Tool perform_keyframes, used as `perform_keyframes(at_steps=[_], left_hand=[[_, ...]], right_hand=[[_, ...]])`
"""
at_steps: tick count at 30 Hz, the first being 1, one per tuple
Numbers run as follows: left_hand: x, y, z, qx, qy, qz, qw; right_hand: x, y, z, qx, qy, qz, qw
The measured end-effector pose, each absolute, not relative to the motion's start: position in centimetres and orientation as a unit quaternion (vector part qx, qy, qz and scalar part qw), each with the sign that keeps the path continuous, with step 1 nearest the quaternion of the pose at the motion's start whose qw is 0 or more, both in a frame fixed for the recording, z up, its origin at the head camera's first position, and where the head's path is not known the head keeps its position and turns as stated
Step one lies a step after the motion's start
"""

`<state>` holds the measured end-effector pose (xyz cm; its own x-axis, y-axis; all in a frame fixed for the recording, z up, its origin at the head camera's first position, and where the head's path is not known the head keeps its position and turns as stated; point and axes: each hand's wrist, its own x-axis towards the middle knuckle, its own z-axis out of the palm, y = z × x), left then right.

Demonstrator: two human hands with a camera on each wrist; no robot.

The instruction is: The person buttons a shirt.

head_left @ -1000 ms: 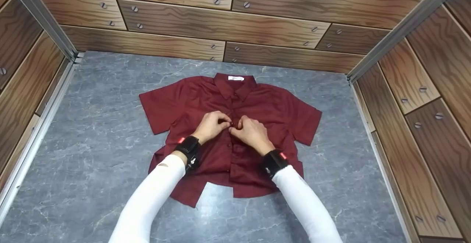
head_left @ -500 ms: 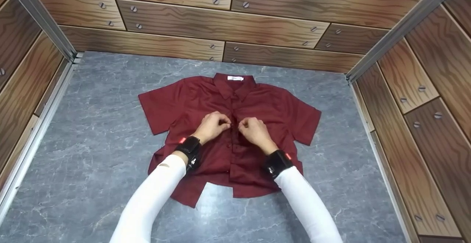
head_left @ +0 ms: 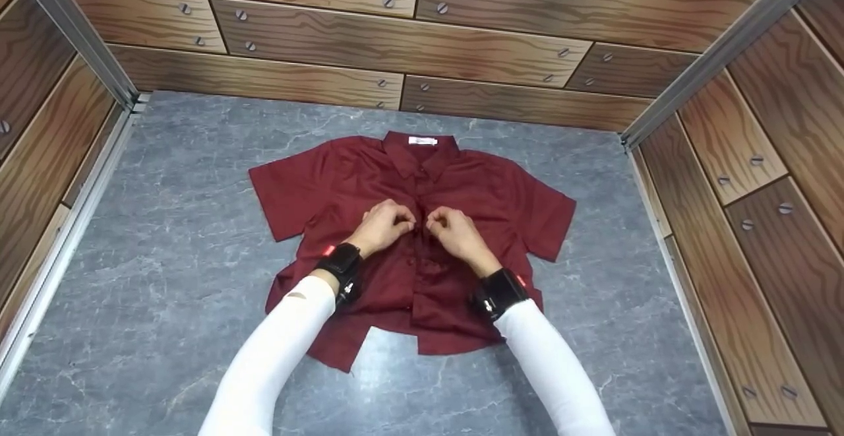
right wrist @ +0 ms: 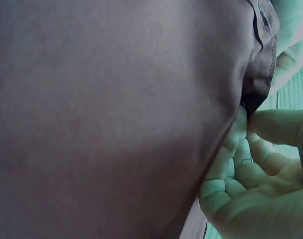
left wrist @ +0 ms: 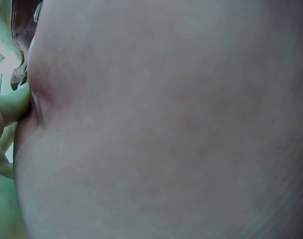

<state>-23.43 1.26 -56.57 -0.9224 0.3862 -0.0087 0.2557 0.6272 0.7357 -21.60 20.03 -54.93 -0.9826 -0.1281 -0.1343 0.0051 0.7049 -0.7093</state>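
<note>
A dark red short-sleeved shirt (head_left: 359, 182) lies face up with its collar away from me. At mid-chest, my left hand (head_left: 382, 226) pinches the fabric beside the front placket, thumb against forefinger. Just across the placket, my right hand (head_left: 457, 233) pinches the shirt's other front edge, and a small gap separates the two hands. Cloth fills most of both wrist views. In the right wrist view the thumb and forefinger meet on the edge of the shirt (right wrist: 116, 109), with a buttonhole visible above. Whether a button sits between the fingertips is hidden.
The shirt lies on a grey marbled surface (head_left: 178, 238). Wood-patterned panels (head_left: 316, 33) stand at the back and both sides, with metal rails (head_left: 725, 60) at the corners. A white label (head_left: 422, 140) shows inside the collar.
My right hand has shifted slightly right, so its fingertips have come apart from the left hand's. The left hand stays nearly in place, and the shirt lies almost unchanged.
</note>
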Motion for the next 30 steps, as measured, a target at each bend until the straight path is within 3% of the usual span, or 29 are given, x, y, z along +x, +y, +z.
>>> perform_keyframes(at_steps=[12, 30], left_hand=[[-23.5, 1.5, -56.4, 0.186, 0.904, 0.368, 0.115], [-23.5, 2.1, -56.4, 0.173, 0.927, 0.319, 0.097]], right_hand=[[-21.3, 18.9, -55.0, -0.037, 0.947, -0.319, 0.03], [-21.1, 18.7, -55.1, -0.059, 0.943, -0.326, 0.018]])
